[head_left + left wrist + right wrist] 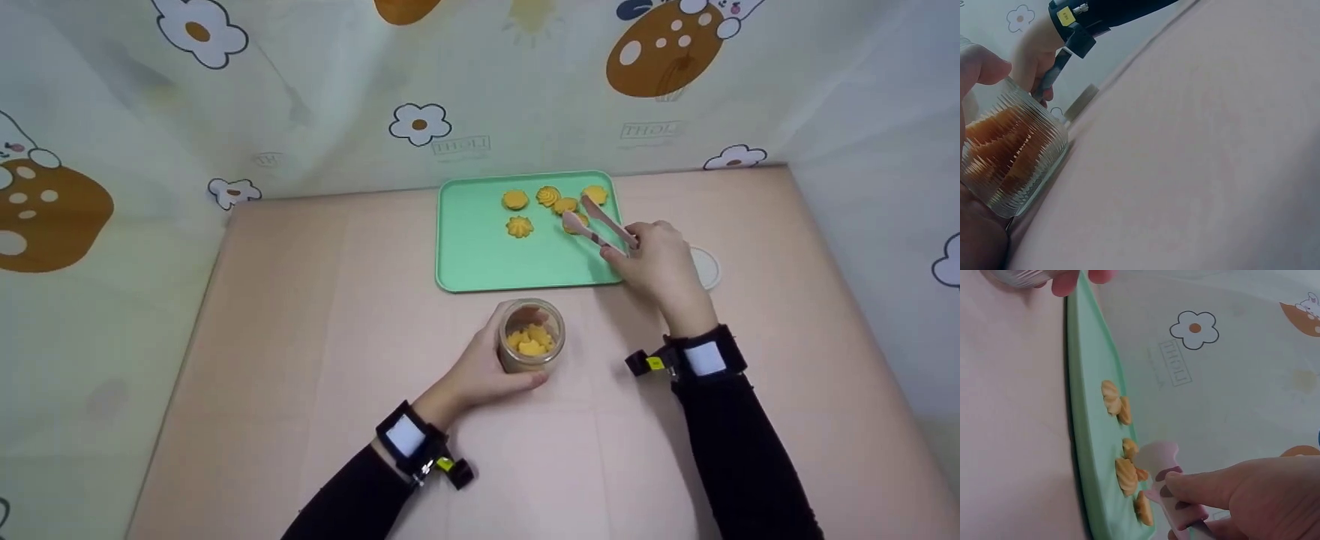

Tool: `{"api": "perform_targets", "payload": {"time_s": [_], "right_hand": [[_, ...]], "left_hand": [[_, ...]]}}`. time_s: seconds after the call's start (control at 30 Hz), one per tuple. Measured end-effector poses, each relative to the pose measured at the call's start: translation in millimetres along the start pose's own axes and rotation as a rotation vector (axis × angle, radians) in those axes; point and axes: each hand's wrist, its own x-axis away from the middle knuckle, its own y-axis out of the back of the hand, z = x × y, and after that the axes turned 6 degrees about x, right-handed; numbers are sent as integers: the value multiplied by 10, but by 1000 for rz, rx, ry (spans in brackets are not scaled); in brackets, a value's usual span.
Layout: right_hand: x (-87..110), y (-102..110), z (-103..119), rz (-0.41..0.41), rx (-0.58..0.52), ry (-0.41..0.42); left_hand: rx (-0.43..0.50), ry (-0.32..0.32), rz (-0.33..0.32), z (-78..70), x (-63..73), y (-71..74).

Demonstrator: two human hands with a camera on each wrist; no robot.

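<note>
My left hand (484, 367) grips a ribbed glass jar (551, 358), its open mouth facing up, with several yellow cookies (531, 341) inside. In the left wrist view the jar (1044, 135) stands close on the table, fingers around its side. My right hand (660, 262) holds pink tongs (611, 225) by the arms, the two tips spread apart over the right part of a green tray (472, 255). One tip overlaps a cookie (576, 227) there. Several swirled cookies (1126, 475) lie on the tray, grouped toward its back and right.
A round white lid (706, 268) lies right of the tray, partly hidden by my right hand. Patterned cloth walls (337, 112) rise at the back and both sides of the pink table (277, 337). Each wrist wears a strapped camera.
</note>
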Motion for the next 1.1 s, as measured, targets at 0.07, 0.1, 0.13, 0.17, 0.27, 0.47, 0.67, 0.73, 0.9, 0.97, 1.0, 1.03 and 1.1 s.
{"api": "perform_targets", "payload": {"time_s": [0.07, 0.1, 0.13, 0.17, 0.27, 0.47, 0.67, 0.73, 0.9, 0.97, 1.0, 1.03, 1.1], "right_hand": [[-12, -9, 7, 1, 5, -4], [-16, -10, 11, 0, 9, -5], [-13, -13, 13, -1, 16, -7], [-11, -15, 13, -1, 27, -7], [2, -22, 11, -8, 72, -9], [36, -41, 39, -6, 125, -10], [53, -37, 49, 7, 141, 16], [63, -14, 39, 24, 143, 26], [91, 66, 46, 95, 148, 22], [100, 88, 67, 110, 151, 18], [103, 95, 78, 114, 152, 16], [107, 100, 86, 118, 153, 12], [109, 103, 101, 117, 156, 9]], "left_hand": [[-5, 4, -3, -2, -8, 2], [-8, 4, -3, -3, -11, 2], [-12, 1, -1, -2, -11, 2], [-12, -2, 1, -1, -12, 2], [-15, -10, 3, 1, -13, 2], [-13, -6, -1, 2, -4, 4], [-23, -2, -1, 18, 7, 7], [-27, -1, 0, 23, 6, 8], [-32, -5, 4, 17, -1, 4], [-27, -7, 4, 13, -3, 1], [-24, -7, 3, 8, -3, 0], [-20, -6, 2, 7, -2, -1], [-10, -4, 0, 9, 0, -3]]}}
